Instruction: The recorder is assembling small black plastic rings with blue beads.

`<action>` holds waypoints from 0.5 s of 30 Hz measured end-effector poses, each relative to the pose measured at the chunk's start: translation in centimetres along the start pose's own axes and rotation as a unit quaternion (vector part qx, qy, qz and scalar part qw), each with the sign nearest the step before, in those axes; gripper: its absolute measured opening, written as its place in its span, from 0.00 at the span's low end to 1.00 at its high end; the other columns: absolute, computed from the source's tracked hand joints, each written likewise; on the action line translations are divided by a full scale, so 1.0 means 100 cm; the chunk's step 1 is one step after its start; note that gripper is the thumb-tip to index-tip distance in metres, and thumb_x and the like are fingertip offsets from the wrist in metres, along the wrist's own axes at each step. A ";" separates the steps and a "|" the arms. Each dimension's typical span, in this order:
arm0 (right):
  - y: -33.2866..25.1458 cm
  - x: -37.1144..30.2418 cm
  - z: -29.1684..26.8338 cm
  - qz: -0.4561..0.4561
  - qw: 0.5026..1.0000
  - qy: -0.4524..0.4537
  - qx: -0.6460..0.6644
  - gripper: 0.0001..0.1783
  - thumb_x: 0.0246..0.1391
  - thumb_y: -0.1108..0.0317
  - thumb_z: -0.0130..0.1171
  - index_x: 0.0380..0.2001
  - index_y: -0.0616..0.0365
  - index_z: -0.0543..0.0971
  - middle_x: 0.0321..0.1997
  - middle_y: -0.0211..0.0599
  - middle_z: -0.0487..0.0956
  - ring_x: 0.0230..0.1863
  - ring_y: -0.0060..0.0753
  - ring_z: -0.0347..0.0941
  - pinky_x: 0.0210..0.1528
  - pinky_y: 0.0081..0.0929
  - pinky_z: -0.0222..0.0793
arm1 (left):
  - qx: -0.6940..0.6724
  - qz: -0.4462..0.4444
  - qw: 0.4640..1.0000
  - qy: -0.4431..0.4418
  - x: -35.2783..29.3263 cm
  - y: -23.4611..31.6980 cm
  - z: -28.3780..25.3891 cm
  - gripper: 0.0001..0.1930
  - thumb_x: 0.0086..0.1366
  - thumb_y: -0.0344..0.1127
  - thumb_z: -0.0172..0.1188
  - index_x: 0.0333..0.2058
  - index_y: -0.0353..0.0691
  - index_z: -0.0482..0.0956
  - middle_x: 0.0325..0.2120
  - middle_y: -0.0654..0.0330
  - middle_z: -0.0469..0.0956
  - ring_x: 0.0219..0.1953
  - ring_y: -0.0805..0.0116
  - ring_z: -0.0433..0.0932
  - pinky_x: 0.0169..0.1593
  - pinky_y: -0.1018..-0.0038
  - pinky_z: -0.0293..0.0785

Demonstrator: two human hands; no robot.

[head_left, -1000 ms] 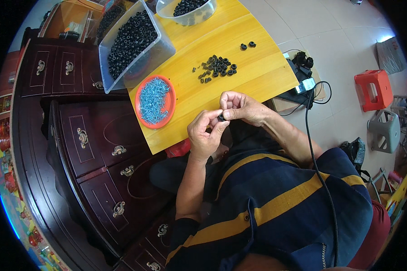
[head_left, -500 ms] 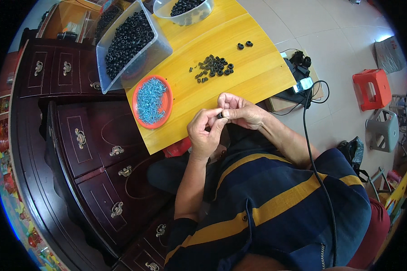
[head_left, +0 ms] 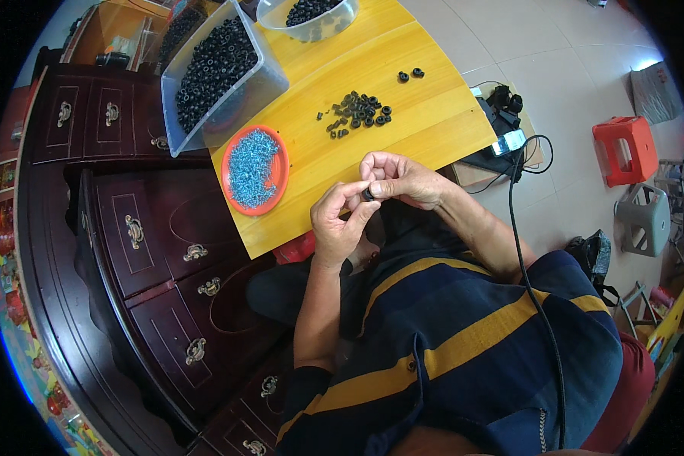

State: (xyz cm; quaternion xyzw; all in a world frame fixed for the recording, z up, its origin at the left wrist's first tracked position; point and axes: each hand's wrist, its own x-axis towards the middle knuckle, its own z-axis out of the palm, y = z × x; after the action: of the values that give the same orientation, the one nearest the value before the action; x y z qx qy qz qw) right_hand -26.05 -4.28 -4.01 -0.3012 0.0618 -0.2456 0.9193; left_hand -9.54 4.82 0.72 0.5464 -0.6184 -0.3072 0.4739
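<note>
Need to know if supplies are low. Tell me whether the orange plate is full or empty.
Full. The orange plate is covered nearly rim to rim with small blue pieces; only its rim shows bare.

Both bare forearms are coming up from the lower edge and bending inward, bringing the hands together; the left hand is curling palm up, its fingertips pinching toward those of the right hand, which is arching over, knuckles up
</note>
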 end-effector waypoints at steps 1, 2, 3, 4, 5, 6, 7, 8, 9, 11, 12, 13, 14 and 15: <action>0.001 0.000 -0.003 0.002 1.000 0.000 0.000 0.17 0.56 0.65 0.69 0.43 0.55 0.73 0.36 0.25 0.78 0.37 0.18 0.74 0.42 0.18 0.69 | -0.001 -0.001 1.000 0.001 0.001 0.003 0.001 0.15 0.54 0.24 0.71 0.42 0.34 0.82 0.21 0.66 0.70 0.23 0.77 0.68 0.30 0.80 0.68; 0.003 0.000 -0.007 -0.010 1.000 -0.010 -0.008 0.16 0.57 0.66 0.67 0.44 0.55 0.73 0.35 0.26 0.79 0.38 0.19 0.75 0.43 0.19 0.72 | 0.010 0.009 1.000 -0.008 0.004 0.010 0.002 0.17 0.54 0.23 0.71 0.43 0.34 0.82 0.22 0.65 0.71 0.23 0.77 0.70 0.30 0.79 0.69; 0.004 0.000 -0.010 -0.021 0.999 -0.021 -0.016 0.15 0.59 0.66 0.66 0.44 0.56 0.73 0.35 0.27 0.80 0.38 0.20 0.76 0.45 0.20 0.74 | 0.021 0.019 0.999 -0.017 0.006 0.014 0.002 0.18 0.53 0.23 0.71 0.44 0.34 0.82 0.22 0.64 0.72 0.24 0.76 0.71 0.30 0.78 0.70; 0.005 0.000 -0.010 -0.020 0.999 -0.020 -0.016 0.15 0.59 0.66 0.66 0.44 0.56 0.73 0.35 0.27 0.80 0.38 0.20 0.76 0.45 0.20 0.74 | 0.020 0.018 0.999 -0.016 0.005 0.013 0.001 0.18 0.53 0.23 0.71 0.44 0.34 0.82 0.22 0.64 0.72 0.24 0.76 0.71 0.30 0.78 0.70; 0.005 0.000 -0.009 -0.021 0.999 -0.021 -0.019 0.15 0.58 0.66 0.66 0.44 0.55 0.73 0.35 0.27 0.80 0.38 0.20 0.76 0.44 0.20 0.74 | 0.040 0.031 0.999 -0.020 0.004 0.014 -0.001 0.18 0.53 0.23 0.71 0.45 0.34 0.82 0.23 0.64 0.73 0.24 0.75 0.72 0.30 0.78 0.71; 0.005 0.000 -0.008 -0.021 0.999 -0.022 -0.021 0.15 0.58 0.66 0.67 0.45 0.55 0.73 0.34 0.27 0.80 0.38 0.20 0.76 0.44 0.20 0.74 | 0.059 0.043 0.997 -0.024 0.004 0.014 -0.003 0.19 0.53 0.22 0.71 0.45 0.34 0.83 0.23 0.63 0.74 0.24 0.75 0.73 0.31 0.78 0.71; 0.004 0.000 -0.005 -0.020 0.999 -0.023 -0.021 0.15 0.58 0.66 0.67 0.45 0.55 0.73 0.34 0.27 0.80 0.38 0.20 0.76 0.44 0.20 0.74 | 0.059 0.042 0.997 -0.023 0.004 0.014 -0.002 0.19 0.53 0.22 0.71 0.45 0.34 0.83 0.23 0.63 0.74 0.24 0.75 0.73 0.31 0.78 0.71; 0.004 -0.001 -0.002 -0.013 1.000 -0.007 -0.012 0.16 0.57 0.65 0.68 0.44 0.55 0.73 0.35 0.26 0.79 0.37 0.19 0.76 0.43 0.19 0.73 | 0.060 0.041 0.997 -0.016 0.004 0.014 -0.002 0.18 0.53 0.22 0.71 0.45 0.34 0.83 0.24 0.62 0.75 0.24 0.74 0.73 0.31 0.78 0.71; 0.004 -0.001 -0.001 -0.006 1.000 0.009 -0.004 0.17 0.56 0.63 0.69 0.44 0.54 0.73 0.35 0.25 0.79 0.36 0.17 0.75 0.42 0.18 0.72 | 0.061 0.039 0.997 -0.009 0.004 0.013 -0.002 0.17 0.53 0.22 0.71 0.44 0.34 0.83 0.24 0.62 0.76 0.24 0.74 0.73 0.31 0.78 0.71; 0.006 -0.001 -0.002 -0.003 1.000 0.028 0.007 0.17 0.57 0.62 0.68 0.44 0.54 0.73 0.35 0.24 0.78 0.37 0.17 0.75 0.41 0.17 0.73 | 0.054 0.040 0.998 -0.004 0.004 0.013 -0.003 0.17 0.54 0.22 0.70 0.44 0.34 0.83 0.25 0.61 0.76 0.25 0.74 0.73 0.31 0.78 0.71; 0.006 -0.002 -0.003 0.000 0.999 0.047 0.019 0.16 0.58 0.62 0.67 0.44 0.53 0.73 0.36 0.24 0.78 0.38 0.17 0.76 0.41 0.16 0.74 | 0.046 0.042 0.998 0.001 0.004 0.012 -0.002 0.16 0.54 0.22 0.70 0.43 0.35 0.83 0.26 0.61 0.77 0.25 0.74 0.74 0.31 0.78 0.71; 0.007 -0.002 -0.004 0.001 0.999 0.047 0.019 0.16 0.58 0.62 0.67 0.44 0.53 0.73 0.36 0.24 0.78 0.38 0.17 0.76 0.41 0.16 0.74 | 0.047 0.041 0.998 0.001 0.003 0.011 -0.002 0.16 0.54 0.22 0.70 0.43 0.35 0.83 0.26 0.61 0.77 0.25 0.74 0.74 0.31 0.78 0.71; 0.006 -0.002 -0.005 0.003 0.999 0.051 0.018 0.15 0.58 0.61 0.66 0.43 0.53 0.74 0.36 0.24 0.78 0.38 0.17 0.76 0.41 0.16 0.75 | 0.042 0.045 0.998 0.010 0.003 0.011 -0.001 0.15 0.55 0.22 0.69 0.43 0.35 0.83 0.26 0.61 0.78 0.25 0.74 0.74 0.32 0.78 0.71; 0.006 -0.002 -0.006 0.006 0.998 0.054 0.016 0.14 0.59 0.61 0.65 0.43 0.52 0.74 0.36 0.24 0.78 0.39 0.17 0.77 0.41 0.16 0.76 | 0.037 0.048 0.998 0.020 0.003 0.010 -0.001 0.14 0.55 0.23 0.69 0.42 0.35 0.83 0.27 0.61 0.79 0.25 0.74 0.74 0.32 0.78 0.71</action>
State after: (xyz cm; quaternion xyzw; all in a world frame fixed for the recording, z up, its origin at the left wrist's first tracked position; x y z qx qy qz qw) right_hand -26.07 -4.06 -4.85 -0.2724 0.1089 -0.2573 0.9207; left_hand -9.82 4.74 1.74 0.5389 -0.6457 -0.2499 0.4797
